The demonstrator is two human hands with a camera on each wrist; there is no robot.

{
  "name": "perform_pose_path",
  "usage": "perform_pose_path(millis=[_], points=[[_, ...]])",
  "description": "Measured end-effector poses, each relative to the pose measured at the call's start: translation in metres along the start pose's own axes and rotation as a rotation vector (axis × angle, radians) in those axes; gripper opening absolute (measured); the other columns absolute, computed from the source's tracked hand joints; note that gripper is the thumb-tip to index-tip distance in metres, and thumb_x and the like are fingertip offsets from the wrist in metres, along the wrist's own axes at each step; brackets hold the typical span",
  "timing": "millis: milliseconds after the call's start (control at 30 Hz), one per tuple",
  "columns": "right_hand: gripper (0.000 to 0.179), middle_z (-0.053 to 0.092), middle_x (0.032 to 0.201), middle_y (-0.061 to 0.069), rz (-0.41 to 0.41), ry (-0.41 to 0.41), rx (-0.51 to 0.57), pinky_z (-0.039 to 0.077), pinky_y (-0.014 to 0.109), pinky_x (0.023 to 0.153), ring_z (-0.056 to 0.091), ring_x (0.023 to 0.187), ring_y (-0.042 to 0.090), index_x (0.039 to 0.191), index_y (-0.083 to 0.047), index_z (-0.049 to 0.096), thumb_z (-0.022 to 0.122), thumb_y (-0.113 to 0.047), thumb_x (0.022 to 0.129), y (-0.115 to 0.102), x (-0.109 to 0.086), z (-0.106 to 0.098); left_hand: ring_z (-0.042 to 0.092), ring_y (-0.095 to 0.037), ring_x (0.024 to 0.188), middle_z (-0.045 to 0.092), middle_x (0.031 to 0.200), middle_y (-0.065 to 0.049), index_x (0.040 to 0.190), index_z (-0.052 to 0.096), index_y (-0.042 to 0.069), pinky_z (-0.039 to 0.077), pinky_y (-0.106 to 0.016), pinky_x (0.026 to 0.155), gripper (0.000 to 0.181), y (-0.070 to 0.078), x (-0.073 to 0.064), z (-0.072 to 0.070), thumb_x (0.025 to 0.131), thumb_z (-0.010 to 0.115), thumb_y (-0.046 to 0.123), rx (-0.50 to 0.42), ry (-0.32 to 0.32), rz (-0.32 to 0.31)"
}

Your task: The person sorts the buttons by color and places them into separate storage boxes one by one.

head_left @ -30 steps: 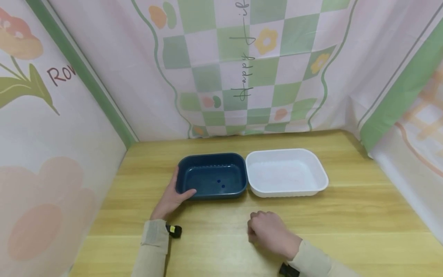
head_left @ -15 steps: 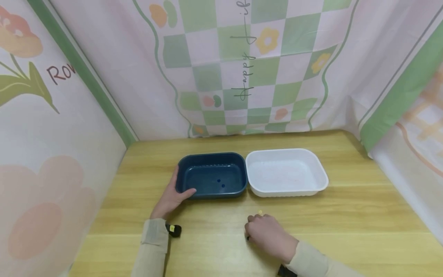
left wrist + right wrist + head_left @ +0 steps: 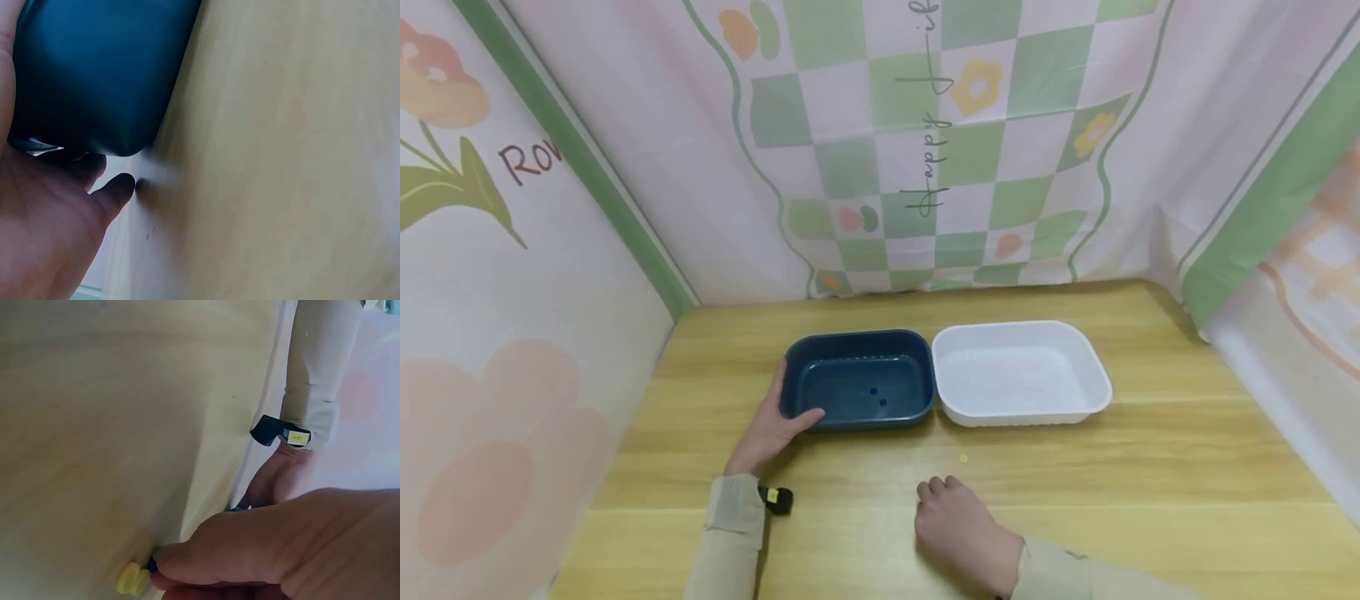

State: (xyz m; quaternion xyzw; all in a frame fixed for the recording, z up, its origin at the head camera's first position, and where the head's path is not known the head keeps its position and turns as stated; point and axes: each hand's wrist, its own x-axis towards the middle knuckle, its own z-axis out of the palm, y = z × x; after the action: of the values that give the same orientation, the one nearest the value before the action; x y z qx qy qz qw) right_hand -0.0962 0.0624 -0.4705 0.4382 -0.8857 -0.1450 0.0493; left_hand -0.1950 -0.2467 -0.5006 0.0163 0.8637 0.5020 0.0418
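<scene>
My left hand grips the left end of a dark blue plastic basin, thumb over its front rim; in the left wrist view the fingers lie along the basin's end. Two small dark blue round pieces lie inside it. My right hand is low over the table in front of the basins, fingers curled. In the right wrist view its thumb and finger pinch a small dark blue piece, mostly hidden. Just beyond that hand, a small yellow round piece with a marked centre lies on the wood.
A white plastic basin stands against the right side of the blue one. The wooden table meets a patterned cloth wall at the back, with more cloth on both sides.
My right hand has moved left and towards me, leaving the yellow piece, hidden at first, in the open on the table. My left hand and both basins have stayed put.
</scene>
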Motion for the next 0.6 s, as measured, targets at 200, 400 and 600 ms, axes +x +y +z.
perform_pose_path(millis=[200, 400, 600], points=[[0.014, 0.044, 0.065, 0.003, -0.018, 0.000, -0.031, 0.032, 0.025, 0.051, 0.040, 0.058, 0.016, 0.066, -0.007, 0.063, 0.063, -0.011, 0.078, 0.0030, -0.0009, -0.0020, 0.004, -0.029, 0.148, -0.002, 0.162, 0.003, 0.157, -0.003, 0.030, 0.011, -0.054, 0.117, 0.107, 0.0004, 0.0001, -0.0002, 0.084, 0.074, 0.046, 0.013, -0.005, 0.007], [0.013, 0.045, 0.067, 0.003, -0.012, -0.009, -0.011, 0.032, 0.025, 0.052, 0.039, 0.059, 0.016, 0.067, -0.007, 0.063, 0.062, -0.013, 0.079, 0.0070, -0.0012, -0.0019, 0.004, -0.029, 0.148, -0.002, 0.162, 0.003, 0.156, -0.003, 0.031, 0.010, -0.054, 0.117, 0.107, -0.0006, 0.0009, -0.0006, 0.083, 0.074, 0.048, 0.001, -0.011, 0.007], [0.010, 0.048, 0.068, 0.002, -0.022, 0.040, 0.009, 0.033, 0.025, 0.052, 0.043, 0.060, 0.016, 0.068, -0.009, 0.065, 0.064, -0.013, 0.078, 0.0081, 0.0003, -0.0006, 0.004, -0.029, 0.148, -0.003, 0.162, 0.002, 0.157, -0.003, 0.028, 0.010, -0.054, 0.117, 0.108, -0.0003, 0.0012, -0.0009, 0.084, 0.074, 0.046, 0.009, -0.009, 0.014]])
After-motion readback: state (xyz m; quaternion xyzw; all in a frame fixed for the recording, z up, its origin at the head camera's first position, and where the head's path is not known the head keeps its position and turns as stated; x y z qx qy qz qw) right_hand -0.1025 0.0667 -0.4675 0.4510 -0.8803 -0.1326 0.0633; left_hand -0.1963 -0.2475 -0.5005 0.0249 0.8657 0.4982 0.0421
